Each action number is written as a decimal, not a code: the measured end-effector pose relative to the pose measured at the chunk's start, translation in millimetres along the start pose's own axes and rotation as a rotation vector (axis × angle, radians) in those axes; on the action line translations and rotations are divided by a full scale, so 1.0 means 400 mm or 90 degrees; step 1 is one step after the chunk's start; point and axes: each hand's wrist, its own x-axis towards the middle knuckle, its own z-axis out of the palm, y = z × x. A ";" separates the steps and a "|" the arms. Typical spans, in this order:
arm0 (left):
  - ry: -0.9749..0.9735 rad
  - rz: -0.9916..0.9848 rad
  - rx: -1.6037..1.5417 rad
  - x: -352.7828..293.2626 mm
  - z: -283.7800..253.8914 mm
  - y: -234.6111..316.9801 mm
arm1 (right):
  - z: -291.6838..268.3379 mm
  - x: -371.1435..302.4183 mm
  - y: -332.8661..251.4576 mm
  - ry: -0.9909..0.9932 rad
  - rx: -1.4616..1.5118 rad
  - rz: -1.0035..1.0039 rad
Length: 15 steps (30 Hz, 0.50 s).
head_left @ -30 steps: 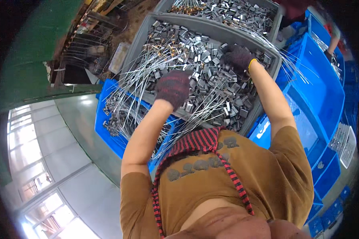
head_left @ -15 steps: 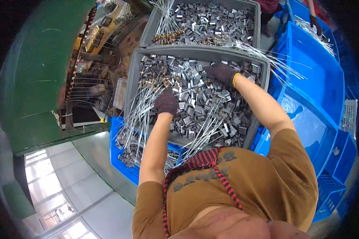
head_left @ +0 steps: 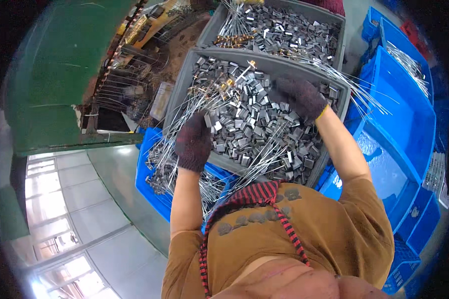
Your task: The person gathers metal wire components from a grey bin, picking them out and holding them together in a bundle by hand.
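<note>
Both my hands wear dark maroon knit gloves over a grey tub heaped with small grey metal pieces. My left hand is at the tub's left side, fingers closed, with a small shiny metal piece at the fingertips. Beside it lie thin metal wires with brass-coloured ends. My right hand hovers low over the pieces at the tub's right, its fingers bent downward. Blur and shadow hide whether it grips anything. More wires rest across the near edge.
A second grey tub of metal pieces and wires stands beyond. Blue bins line the right side. A blue crate of wires sits at the near left. Left of that are a green panel and a rack of wires.
My left hand has drawn left and nearer to me, away from the brass-ended wires. The right hand has shifted slightly right. The view has turned, and another person's gloved hand has left it.
</note>
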 end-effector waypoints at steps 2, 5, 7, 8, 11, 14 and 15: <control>-0.042 -0.090 -0.116 -0.078 -0.008 -0.025 | 0.063 -0.055 -0.008 -0.043 -0.080 -0.001; -0.021 -0.041 -0.021 -0.151 -0.014 -0.030 | 0.205 -0.129 -0.080 -0.006 -0.271 0.070; -0.012 -0.092 -0.156 -0.187 -0.015 -0.011 | 0.210 -0.150 -0.049 -0.014 -0.201 0.077; 0.006 -0.054 -0.148 -0.193 -0.014 0.003 | 0.201 -0.158 -0.032 -0.085 -0.152 0.000; 0.000 -0.033 -0.228 -0.215 -0.007 -0.005 | 0.210 -0.174 -0.035 -0.227 -0.112 -0.083; -0.035 -0.145 -0.360 -0.222 0.010 0.007 | 0.246 -0.210 -0.048 -0.049 0.004 0.020; -0.034 -0.151 -0.364 -0.217 0.010 0.024 | 0.230 -0.202 -0.039 0.014 -0.105 0.032</control>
